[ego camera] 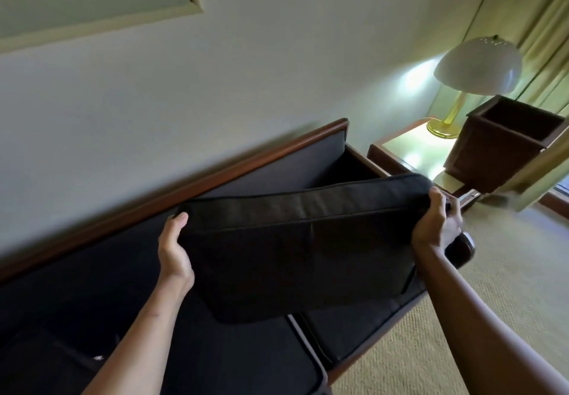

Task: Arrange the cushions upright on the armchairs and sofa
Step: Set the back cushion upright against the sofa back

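Observation:
A large black cushion hangs in the air over the right end of the dark sofa, held at both side edges. My left hand grips its left edge and my right hand grips its upper right corner. The cushion's top face tilts toward me, its lower edge just above the black seat cushions. Behind it the sofa's padded backrest with a wooden top rail stands against the wall. The whole view is tilted.
A wooden side table stands right of the sofa with a lit brass lamp and a dark wooden box. Curtains hang at the far right. Beige carpet covers the floor. A framed picture hangs on the wall.

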The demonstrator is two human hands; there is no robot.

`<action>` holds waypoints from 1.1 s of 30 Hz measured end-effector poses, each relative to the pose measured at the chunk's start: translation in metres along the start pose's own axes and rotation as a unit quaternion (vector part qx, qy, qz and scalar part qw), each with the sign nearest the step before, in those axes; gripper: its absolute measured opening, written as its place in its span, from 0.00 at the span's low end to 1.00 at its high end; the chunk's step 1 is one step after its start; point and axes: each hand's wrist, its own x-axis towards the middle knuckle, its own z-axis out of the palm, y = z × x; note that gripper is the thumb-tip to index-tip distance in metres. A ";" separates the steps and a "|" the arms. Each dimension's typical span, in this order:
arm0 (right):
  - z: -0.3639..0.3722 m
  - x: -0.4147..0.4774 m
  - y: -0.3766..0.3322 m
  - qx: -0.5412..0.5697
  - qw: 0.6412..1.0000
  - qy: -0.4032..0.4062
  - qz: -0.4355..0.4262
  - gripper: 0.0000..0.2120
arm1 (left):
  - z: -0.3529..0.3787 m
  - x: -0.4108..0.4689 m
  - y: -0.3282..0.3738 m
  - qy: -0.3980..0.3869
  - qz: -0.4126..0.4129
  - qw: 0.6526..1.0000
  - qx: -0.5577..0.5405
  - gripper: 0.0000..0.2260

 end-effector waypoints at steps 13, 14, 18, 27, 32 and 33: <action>0.171 0.166 0.029 -0.056 0.993 -0.094 0.040 0.12 | 0.117 0.102 -0.065 0.157 -0.031 0.987 -0.032 0.26; 0.184 0.176 0.034 -0.063 0.992 -0.104 0.043 0.11 | 0.124 0.106 -0.070 0.174 -0.030 0.984 -0.030 0.29; 0.233 0.211 0.053 -0.081 0.986 -0.139 0.053 0.15 | 0.145 0.123 -0.090 0.219 -0.011 0.974 -0.051 0.37; 0.323 0.292 0.123 -0.106 0.963 -0.239 0.059 0.18 | 0.181 0.179 -0.164 0.315 -0.014 0.945 -0.088 0.45; 0.349 0.325 0.164 -0.149 0.948 -0.275 0.053 0.17 | 0.181 0.220 -0.206 0.321 -0.018 0.943 -0.089 0.46; 0.352 0.329 0.172 -0.164 0.942 -0.289 0.046 0.16 | 0.182 0.226 -0.211 0.327 -0.025 0.942 -0.076 0.43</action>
